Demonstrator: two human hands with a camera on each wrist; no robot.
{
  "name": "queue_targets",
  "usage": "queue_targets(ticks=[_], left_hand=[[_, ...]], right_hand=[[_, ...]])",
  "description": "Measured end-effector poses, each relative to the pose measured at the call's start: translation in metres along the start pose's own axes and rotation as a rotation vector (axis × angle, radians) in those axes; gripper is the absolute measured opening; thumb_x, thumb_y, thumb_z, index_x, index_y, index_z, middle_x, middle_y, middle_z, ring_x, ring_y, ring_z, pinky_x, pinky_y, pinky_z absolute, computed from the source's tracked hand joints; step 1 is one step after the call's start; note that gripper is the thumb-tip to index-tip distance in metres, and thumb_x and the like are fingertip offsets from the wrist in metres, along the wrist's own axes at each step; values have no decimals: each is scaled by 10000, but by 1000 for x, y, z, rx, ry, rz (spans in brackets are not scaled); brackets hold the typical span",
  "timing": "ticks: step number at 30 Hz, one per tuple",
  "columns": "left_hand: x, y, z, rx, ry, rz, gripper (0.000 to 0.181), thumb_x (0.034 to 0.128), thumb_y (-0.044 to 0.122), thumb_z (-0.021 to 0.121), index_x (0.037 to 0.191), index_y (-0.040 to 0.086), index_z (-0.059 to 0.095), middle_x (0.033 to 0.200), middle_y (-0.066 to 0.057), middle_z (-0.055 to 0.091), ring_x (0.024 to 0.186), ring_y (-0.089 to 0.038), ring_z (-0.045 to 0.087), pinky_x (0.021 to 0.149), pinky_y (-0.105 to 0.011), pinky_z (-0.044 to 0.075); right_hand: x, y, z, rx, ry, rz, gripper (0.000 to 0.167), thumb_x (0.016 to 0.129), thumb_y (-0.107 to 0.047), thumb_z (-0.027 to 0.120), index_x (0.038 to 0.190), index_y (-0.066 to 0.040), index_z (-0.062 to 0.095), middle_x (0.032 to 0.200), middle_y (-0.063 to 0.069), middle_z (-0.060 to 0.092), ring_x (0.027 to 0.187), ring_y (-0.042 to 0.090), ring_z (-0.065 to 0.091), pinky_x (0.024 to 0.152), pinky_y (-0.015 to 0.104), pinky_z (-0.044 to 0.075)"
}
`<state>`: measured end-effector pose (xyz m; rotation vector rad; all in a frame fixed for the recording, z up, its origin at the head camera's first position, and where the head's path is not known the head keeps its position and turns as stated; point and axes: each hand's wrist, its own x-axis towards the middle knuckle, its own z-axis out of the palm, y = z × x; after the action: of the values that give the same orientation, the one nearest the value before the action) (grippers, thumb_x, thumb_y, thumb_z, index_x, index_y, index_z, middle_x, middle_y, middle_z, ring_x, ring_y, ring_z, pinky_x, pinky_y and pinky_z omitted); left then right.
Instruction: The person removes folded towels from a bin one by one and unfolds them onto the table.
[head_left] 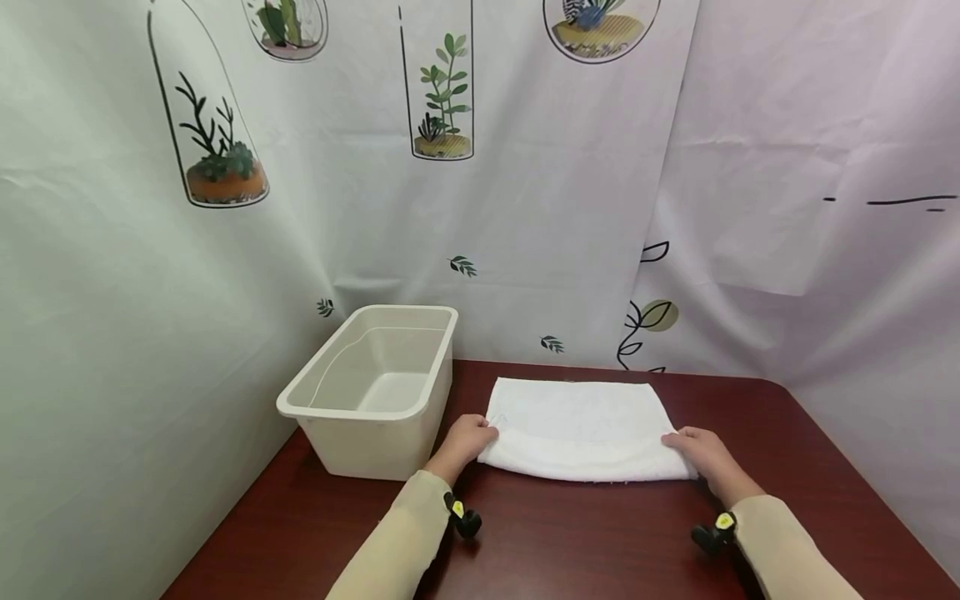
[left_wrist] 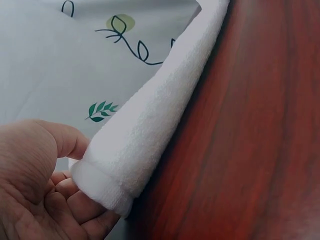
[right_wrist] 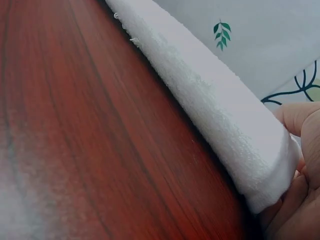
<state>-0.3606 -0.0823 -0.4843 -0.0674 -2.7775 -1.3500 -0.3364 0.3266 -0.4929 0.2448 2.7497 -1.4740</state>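
A white towel [head_left: 577, 417] lies on the dark red wooden table, its near edge folded over into a thick, rounded band. My left hand [head_left: 467, 439] pinches the left end of that band between thumb and fingers. At the opposite end, my right hand [head_left: 701, 452] pinches the towel's near right corner the same way. In the left wrist view the folded towel edge [left_wrist: 145, 120] sits between the left thumb [left_wrist: 70, 140] and curled fingers. The right wrist view has the towel's fuzzy edge [right_wrist: 200, 100] running down to the right hand [right_wrist: 302, 185], which is partly cut off by the frame.
A cream plastic tub [head_left: 367, 412] stands left of the towel, close to the left forearm; its visible inside holds nothing. Behind the table [head_left: 570, 542] hangs a white curtain [head_left: 525, 233] printed with plants. More curtain flanks both sides.
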Motion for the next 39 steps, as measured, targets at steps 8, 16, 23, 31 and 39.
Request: queue_targets(ticks=[8,16,23,31,39], left_hand=[[16,-2,0,-16,9,-8,266,817,117,584,607,144,424,577,26,367,541,-149,347,501,-270,310],[32,-3,3,-25,46,-21,299,812,112,562,588,155,368,550,33,304,515,-149,286,485,-284,269],[41,-4,6,-45,76,-19,308,806,91,550,595,158,336,560,33,267,535,-152,246,501,-288,236],[48,-5,7,-62,90,10,248,822,97,544,628,150,399,595,18,335,568,-163,314,533,-287,282],[41,-5,3,-264,75,50,152,863,92,592,727,92,524,690,-12,469,659,-180,426,587,-291,357]], right_hand=[[12,-1,4,18,17,6,292,960,-288,625,786,-60,571,678,10,518,711,196,510,636,330,433],[24,-6,8,19,40,-1,298,964,-300,618,806,-52,575,693,18,510,710,202,500,638,333,429],[36,-8,12,3,67,-5,308,971,-291,597,918,12,596,804,92,567,792,251,525,687,353,434],[43,-10,13,20,62,20,469,985,-334,586,1195,86,585,1142,252,598,1005,336,547,834,425,471],[36,-9,8,69,48,-30,468,1013,-357,580,1195,73,590,1078,170,630,921,250,567,739,304,478]])
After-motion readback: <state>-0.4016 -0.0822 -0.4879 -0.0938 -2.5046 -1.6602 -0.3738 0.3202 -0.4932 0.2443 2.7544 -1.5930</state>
